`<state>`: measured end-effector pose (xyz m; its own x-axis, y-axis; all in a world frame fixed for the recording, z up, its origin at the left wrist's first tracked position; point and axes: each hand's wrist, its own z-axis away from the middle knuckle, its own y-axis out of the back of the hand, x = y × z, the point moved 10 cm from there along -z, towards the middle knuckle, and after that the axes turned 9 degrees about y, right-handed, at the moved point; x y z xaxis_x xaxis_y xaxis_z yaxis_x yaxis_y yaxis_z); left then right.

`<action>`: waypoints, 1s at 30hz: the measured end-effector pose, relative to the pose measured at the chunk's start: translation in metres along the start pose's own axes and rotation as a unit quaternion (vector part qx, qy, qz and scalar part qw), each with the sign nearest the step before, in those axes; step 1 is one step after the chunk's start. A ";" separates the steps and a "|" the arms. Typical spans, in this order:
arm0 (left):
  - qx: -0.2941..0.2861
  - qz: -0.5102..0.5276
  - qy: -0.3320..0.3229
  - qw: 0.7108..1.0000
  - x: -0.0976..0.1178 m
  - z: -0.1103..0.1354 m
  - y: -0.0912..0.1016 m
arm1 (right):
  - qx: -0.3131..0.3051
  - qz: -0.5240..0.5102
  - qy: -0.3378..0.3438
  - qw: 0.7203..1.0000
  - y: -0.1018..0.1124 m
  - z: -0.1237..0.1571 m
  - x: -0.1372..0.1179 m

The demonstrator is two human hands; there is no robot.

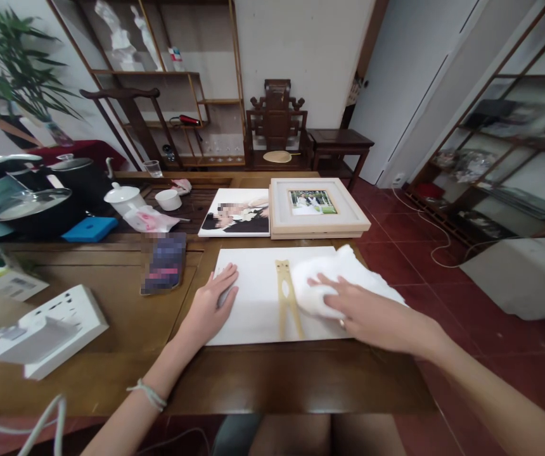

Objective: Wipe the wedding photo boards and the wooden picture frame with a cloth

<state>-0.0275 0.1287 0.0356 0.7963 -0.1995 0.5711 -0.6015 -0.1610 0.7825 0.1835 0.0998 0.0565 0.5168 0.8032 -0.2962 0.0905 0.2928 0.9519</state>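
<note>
A white panel (pixel 248 304) lies flat on the wooden table in front of me. On its middle is a tan, cat-headed piece (pixel 284 278) with two long legs, like a picture-frame stand. My left hand (pixel 213 304) rests on the panel's left edge with its fingers stretched out. Over the panel's right part, my right hand (pixel 348 307) grips a bunched white cloth (pixel 320 275), pressing it close beside the tan piece. The cloth's far end spreads past the panel's right edge. Part of the cloth is hidden under my fingers.
Behind the panel are a photo print (pixel 241 218) and a pale wooden frame (pixel 348 212) with a photo inside. Leftward are a phone (pixel 164 263), a white power strip (pixel 63 323), a blue box (pixel 89 229), a white teapot (pixel 124 197) and a black pot (pixel 39 212).
</note>
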 end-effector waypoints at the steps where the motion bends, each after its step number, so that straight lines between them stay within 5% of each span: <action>1: 0.000 0.000 -0.001 1.000 0.000 0.000 0.000 | -0.014 -0.005 0.008 1.000 -0.003 0.011 -0.011; 6: 0.001 0.005 -0.002 1.000 0.000 0.001 0.000 | -0.037 -0.015 0.016 0.999 -0.012 0.036 -0.037; 17: 0.002 0.009 0.005 1.000 -0.002 0.000 0.000 | 0.097 0.069 -0.029 0.993 0.004 -0.042 0.049; 20: 0.004 0.010 0.004 1.000 -0.002 0.000 0.000 | 0.070 0.055 -0.019 0.996 0.004 -0.037 0.035; 26: 0.007 0.002 -0.006 1.000 -0.001 0.001 0.000 | -0.047 -0.013 0.025 0.998 -0.010 0.016 -0.036; 30: 0.005 -0.002 -0.010 1.000 -0.001 0.001 -0.001 | -0.061 -0.049 0.011 0.997 -0.010 0.029 -0.041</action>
<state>-0.0278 0.1277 0.0346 0.7970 -0.2185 0.5631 -0.5994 -0.1722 0.7817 0.1866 0.0490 0.0615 0.4908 0.7789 -0.3904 0.0351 0.4300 0.9021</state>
